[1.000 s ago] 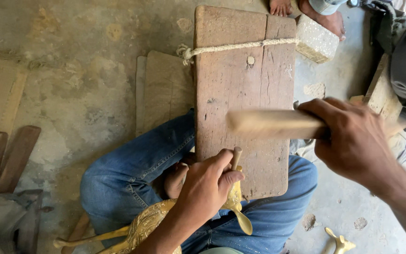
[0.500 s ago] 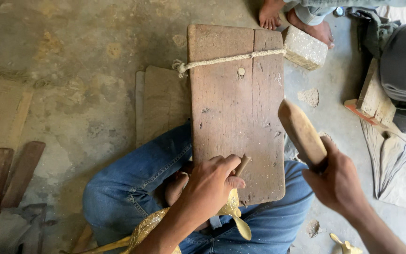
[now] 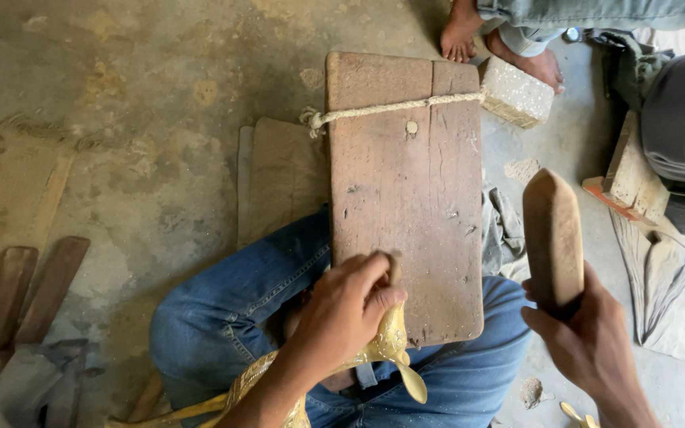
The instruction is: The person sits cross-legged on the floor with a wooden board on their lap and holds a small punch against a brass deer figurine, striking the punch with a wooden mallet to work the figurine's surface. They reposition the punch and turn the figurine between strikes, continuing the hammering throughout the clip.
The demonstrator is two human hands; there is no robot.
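Brass figure (image 3: 390,349): golden, ornate, lay across the person's lap at the near edge of the wooden board (image 3: 406,198), a curved fin-like tip hanging just below the board's edge. Left hand (image 3: 346,305) was pressed down on the figure, its grip closed around a small tool; only a short wooden stub (image 3: 394,269) showed above the fingers (image 3: 370,273), so the tool's kind could not be told. The stub's tip rested on or just above the board.

Right hand (image 3: 584,337) was off to the right of the board, its grip wrapped tight around the lower end of a wooden mallet (image 3: 552,234). Mallet stood nearly upright, tapered end pointing away from the person, clear of the board and not touching it.

Board: two worn brown planks side by side, propped over the knees, which were in blue jeans (image 3: 223,317). A pale rope (image 3: 394,108) ran across its far end with a knot at the left edge. A grey stone block (image 3: 517,91) lay touching the board's far right corner.

Surroundings: concrete floor (image 3: 120,95), stained. Flat wooden slabs (image 3: 279,178) lay under the board's left side. Another person's bare feet (image 3: 501,43) were near the stone block. Dark wooden pieces (image 3: 21,293) lay at the left edge of the view.
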